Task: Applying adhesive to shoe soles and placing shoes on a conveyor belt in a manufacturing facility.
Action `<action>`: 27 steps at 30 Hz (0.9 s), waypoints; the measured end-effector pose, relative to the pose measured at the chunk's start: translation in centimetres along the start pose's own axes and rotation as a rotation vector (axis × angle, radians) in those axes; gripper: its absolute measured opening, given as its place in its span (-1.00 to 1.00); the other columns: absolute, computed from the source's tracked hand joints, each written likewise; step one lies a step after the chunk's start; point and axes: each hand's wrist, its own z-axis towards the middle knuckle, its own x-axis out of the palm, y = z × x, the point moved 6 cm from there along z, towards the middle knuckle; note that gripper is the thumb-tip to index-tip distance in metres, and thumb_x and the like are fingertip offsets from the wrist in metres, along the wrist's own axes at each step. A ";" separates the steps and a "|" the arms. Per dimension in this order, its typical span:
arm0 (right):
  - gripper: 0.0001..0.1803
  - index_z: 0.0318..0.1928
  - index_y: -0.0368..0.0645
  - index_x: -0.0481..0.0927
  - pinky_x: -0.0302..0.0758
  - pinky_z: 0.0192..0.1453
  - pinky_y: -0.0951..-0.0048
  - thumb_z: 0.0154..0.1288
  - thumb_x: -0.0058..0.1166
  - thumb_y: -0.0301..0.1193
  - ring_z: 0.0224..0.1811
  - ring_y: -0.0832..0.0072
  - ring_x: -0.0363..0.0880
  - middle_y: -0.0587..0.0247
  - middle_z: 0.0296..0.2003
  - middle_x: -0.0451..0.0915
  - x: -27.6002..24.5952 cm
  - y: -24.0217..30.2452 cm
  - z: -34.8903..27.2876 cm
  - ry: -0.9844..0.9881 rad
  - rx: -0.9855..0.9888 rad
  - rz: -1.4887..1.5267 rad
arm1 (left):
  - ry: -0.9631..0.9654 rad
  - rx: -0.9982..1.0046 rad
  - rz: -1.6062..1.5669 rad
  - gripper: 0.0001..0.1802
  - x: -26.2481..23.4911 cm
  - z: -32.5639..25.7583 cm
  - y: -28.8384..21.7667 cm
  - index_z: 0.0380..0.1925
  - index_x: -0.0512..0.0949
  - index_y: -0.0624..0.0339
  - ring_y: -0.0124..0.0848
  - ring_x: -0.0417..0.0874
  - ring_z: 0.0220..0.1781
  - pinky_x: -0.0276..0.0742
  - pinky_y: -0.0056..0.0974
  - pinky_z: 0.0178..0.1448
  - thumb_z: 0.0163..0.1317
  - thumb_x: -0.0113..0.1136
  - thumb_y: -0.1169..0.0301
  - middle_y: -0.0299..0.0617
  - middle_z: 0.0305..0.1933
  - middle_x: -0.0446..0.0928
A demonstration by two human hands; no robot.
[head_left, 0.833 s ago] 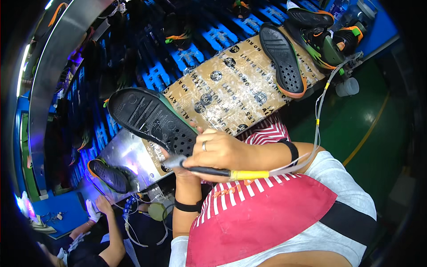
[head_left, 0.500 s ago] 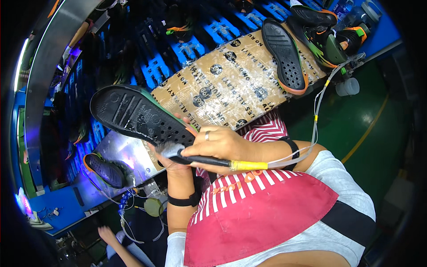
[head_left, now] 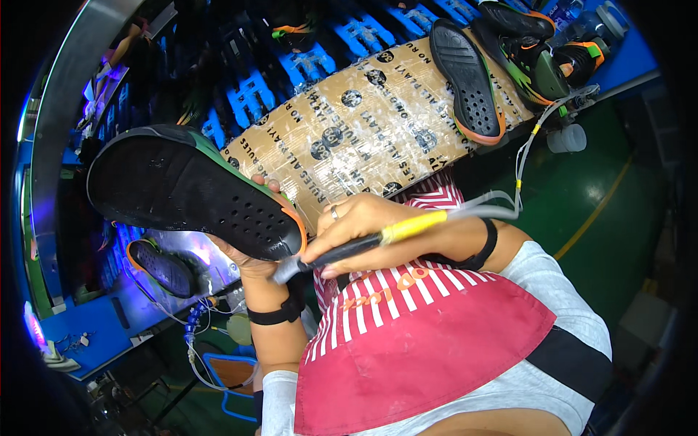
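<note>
A black shoe sole (head_left: 193,190) with an orange heel rim, a green side and small holes at the heel rests in my left hand (head_left: 249,266). Its fingers curl round the heel part from below, some tips showing at the far edge. My right hand (head_left: 360,227), a ring on one finger, is closed on a brush (head_left: 350,251) with a black handle, yellow tape and clear tubing behind. The pale bristles, blurred, are just past the near edge of the heel; whether they touch it I cannot tell. The toe half of the sole looks dark and wet.
A cardboard-covered board (head_left: 291,156) bears another sole (head_left: 465,81). Several shoes (head_left: 545,69) and a plastic cup (head_left: 566,139) are at far right. Tubing (head_left: 518,174) trails from the brush. Blue racks (head_left: 309,64) line the back; a smaller-looking sole (head_left: 161,269) lies at left.
The sole has moved left and looks larger, its heel now clear of my right fingers. The brush has come off the sole's face to its near heel edge, its tail swung upward.
</note>
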 end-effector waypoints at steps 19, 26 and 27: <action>-0.74 -0.25 -0.08 0.60 0.38 -0.34 0.35 -0.05 0.20 -0.43 -0.45 0.30 0.48 0.23 -0.53 0.51 -0.3 -0.2 -0.3 0.039 -0.183 -0.331 | 0.032 -0.305 0.331 -0.31 -1.7 0.6 -1.0 0.07 0.26 0.41 -0.18 0.49 0.01 0.42 -0.15 0.09 0.03 0.18 0.17 0.03 0.02 0.42; -0.72 -0.21 -0.07 0.59 0.36 -0.31 0.41 -0.03 0.20 -0.45 -0.40 0.37 0.46 0.31 -0.46 0.51 -0.8 0.2 -0.3 -0.026 -0.287 -0.353 | -0.010 -0.500 0.531 -0.52 -0.6 1.1 -1.2 -0.04 0.34 0.50 -0.31 0.54 -0.09 0.43 -0.30 0.02 0.17 -0.02 0.28 0.01 -0.09 0.48; -0.72 -0.20 -0.07 0.59 0.36 -0.30 0.41 -0.03 0.20 -0.44 -0.40 0.38 0.46 0.32 -0.45 0.51 -0.4 -0.4 -0.3 0.005 -0.276 -0.381 | 0.050 -0.539 0.557 -0.55 0.2 1.4 -0.9 -0.03 0.35 0.49 -0.35 0.53 -0.10 0.43 -0.32 0.00 0.21 -0.08 0.30 0.00 -0.09 0.48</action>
